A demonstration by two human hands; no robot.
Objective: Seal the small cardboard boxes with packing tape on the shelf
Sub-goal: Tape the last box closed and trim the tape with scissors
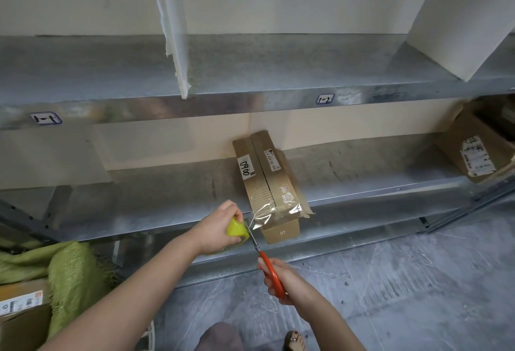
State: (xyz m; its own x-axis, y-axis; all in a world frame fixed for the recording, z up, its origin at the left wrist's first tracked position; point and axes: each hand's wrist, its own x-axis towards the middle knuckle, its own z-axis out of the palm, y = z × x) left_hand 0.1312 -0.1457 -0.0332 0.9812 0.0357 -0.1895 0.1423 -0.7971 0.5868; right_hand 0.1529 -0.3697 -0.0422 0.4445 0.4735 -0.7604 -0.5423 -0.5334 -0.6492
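A long brown cardboard box (269, 183) lies on the lower metal shelf (376, 186), its near end over the shelf's front edge. Clear packing tape (267, 212) crosses the near end of its lid and stretches left to a yellow-green tape roll (237, 230). My left hand (217, 228) grips that roll just left of the box. My right hand (281, 278) holds orange-handled scissors (271, 272) below the box. Their metal blades (252, 235) point up at the stretched tape, between roll and box.
A second labelled carton (479, 150) sits at the shelf's right end. The upper shelf (250, 71) carries a white box (457, 16), and a plastic strip (172, 30) hangs over it. Green cloth (64, 275) and another carton (19, 314) lie on the floor at left.
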